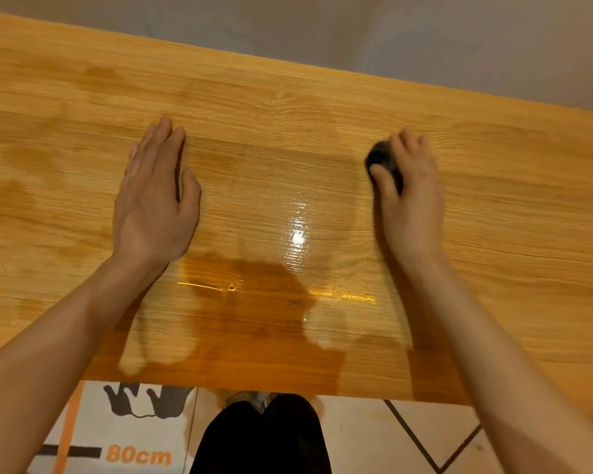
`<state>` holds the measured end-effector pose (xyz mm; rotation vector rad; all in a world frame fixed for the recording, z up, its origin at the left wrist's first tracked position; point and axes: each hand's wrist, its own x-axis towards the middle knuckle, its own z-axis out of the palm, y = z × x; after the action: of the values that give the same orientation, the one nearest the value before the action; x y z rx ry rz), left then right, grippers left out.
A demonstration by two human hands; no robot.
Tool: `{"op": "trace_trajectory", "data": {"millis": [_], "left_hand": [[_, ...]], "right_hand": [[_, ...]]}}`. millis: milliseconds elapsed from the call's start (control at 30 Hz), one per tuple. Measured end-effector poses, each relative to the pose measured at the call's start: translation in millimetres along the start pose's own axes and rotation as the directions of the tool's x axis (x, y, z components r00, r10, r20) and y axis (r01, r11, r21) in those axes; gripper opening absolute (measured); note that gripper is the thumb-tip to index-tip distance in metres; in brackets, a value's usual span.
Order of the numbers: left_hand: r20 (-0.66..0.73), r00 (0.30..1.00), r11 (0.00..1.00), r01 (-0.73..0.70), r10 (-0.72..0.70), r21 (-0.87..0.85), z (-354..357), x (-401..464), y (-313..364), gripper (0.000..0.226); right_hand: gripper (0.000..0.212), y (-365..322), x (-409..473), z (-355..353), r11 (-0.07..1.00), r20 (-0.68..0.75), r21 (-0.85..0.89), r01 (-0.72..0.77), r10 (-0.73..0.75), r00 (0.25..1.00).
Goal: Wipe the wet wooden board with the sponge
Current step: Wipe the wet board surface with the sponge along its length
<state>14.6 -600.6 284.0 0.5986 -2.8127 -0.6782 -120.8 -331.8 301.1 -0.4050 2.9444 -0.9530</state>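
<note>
Head view: floor mat (117, 436), perhaps cardboard.

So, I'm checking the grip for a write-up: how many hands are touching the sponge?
1. The right hand grips the dark sponge on the board. The left hand lies flat on the wood, well apart from it.

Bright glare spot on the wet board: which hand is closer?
Right, narrowly. The right hand, gripping the sponge, sits right of the glare spot; the left hand lies flat farther off, to its left.
</note>
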Motion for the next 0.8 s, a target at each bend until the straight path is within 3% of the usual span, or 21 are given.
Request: {"op": "trace_trajectory", "data": {"millis": [100,167,233,300,400,500,600,700,800], "left_hand": [[0.002,1.0,1.0,-0.005,0.005,-0.009,-0.5,0.0,-0.7,0.052],[0.008,1.0,1.0,-0.006,0.006,-0.011,-1.4,0.2,0.0,0.052],[0.028,1.0,0.999,-0.012,0.013,-0.03,-3.2,1.1,1.3,0.051],[0.057,0.998,0.999,-0.028,0.03,-0.045,-8.0,0.6,0.8,0.051],[0.09,0.993,0.997,-0.073,0.077,-0.039,-19.8,-19.8,3.2,0.052],[0.108,0.989,0.994,-0.093,0.099,-0.052,-23.4,-57.6,5.1,0.051],[0.089,0.988,0.991,-0.124,0.129,-0.055,-16.1,-76.5,2.8,0.052],[0.044,0.989,0.99,-0.138,0.14,-0.037,-10.4,-74.4,2.7,0.051],[0.036,0.99,0.99,-0.133,0.135,-0.045,-10.0,-70.9,4.2,0.05]], "right_hand": [[0.045,-23.2,-91.8,6.9,0.987,0.103,0.002,0.163,-0.163,0.981],[0.046,-25.6,-141.0,1.8,0.941,0.223,0.03,0.336,-0.334,0.916],[0.046,-12.9,-127.9,-7.5,0.898,0.305,0.045,0.438,-0.43,0.85],[0.046,-4.8,-82.1,-8.7,0.924,0.282,0.006,0.382,-0.368,0.886],[0.044,-4.6,-10.5,-2.3,0.991,0.094,-0.032,0.128,-0.125,0.988],[0.044,-17.2,-7.2,9.1,1.0,0.005,-0.016,0.01,-0.01,1.0],[0.042,-41.8,-79.4,17.5,0.986,0.067,0.048,0.158,-0.161,0.985],[0.042,-53.1,-141.7,18.2,0.944,0.204,0.091,0.318,-0.33,0.922],[0.042,-47.3,-109.6,19.2,0.88,0.292,-0.002,0.476,-0.454,0.842]]}}
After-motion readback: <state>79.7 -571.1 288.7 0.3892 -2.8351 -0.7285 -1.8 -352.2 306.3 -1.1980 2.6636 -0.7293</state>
